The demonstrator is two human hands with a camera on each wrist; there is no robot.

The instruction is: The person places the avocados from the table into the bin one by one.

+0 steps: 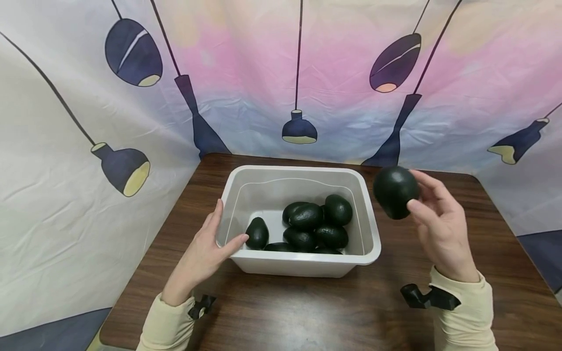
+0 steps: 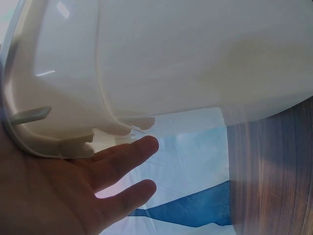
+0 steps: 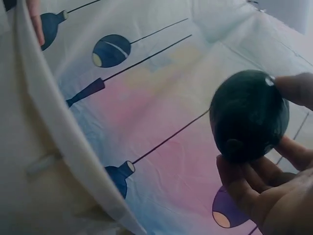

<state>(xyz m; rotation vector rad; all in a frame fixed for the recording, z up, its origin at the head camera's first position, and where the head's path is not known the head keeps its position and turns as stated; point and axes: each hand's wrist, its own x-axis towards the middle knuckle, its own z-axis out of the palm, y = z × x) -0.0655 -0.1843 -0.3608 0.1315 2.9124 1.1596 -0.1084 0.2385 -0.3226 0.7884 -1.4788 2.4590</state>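
Observation:
To the right of the white plastic bin, my right hand holds a dark green avocado up above the table, pinched between thumb and fingertips. The right wrist view shows that avocado with the thumb on one side and the fingers on the other. My left hand rests at the bin's near left corner, its thumb over the near rim and its fingers along the left side, stretched out straight. Inside the bin, several avocados lie heaped toward the right, and a single avocado sits near the left thumb.
The bin stands on a brown wooden table. Behind the table hangs a cloth printed with lamps, reaching down to its back edge. A black wrist mount sits on the right sleeve, and another black mount on the left.

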